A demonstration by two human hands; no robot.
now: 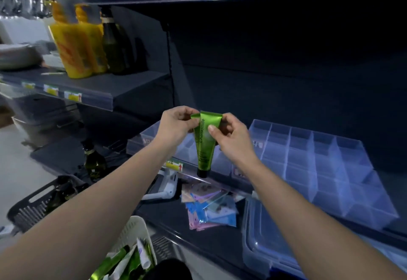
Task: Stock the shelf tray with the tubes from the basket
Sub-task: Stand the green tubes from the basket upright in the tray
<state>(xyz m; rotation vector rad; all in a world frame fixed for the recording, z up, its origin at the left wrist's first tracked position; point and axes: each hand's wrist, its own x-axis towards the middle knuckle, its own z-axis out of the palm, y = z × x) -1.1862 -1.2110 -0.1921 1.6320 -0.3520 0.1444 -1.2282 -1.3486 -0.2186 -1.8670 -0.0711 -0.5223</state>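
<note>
Two green tubes hang cap-down in front of the shelf, crimped ends up. My right hand (229,136) pinches the front green tube (206,145), which has a black cap. My left hand (176,127) pinches the crimped end of a second green tube (195,117), mostly hidden behind the first. A clear divided tray (326,169) with several empty compartments lies on the shelf to the right. Another clear tray (152,132) sits behind my hands. The white basket (134,233) at the bottom holds several green and white tubes (123,262).
A dark basket (37,204) with a bottle sits at the lower left. Pink and blue sachets (209,209) lie on the lower shelf beside a clear lidded box (264,235). Yellow pouches (74,48) and a dark bottle (114,41) stand on the upper left shelf.
</note>
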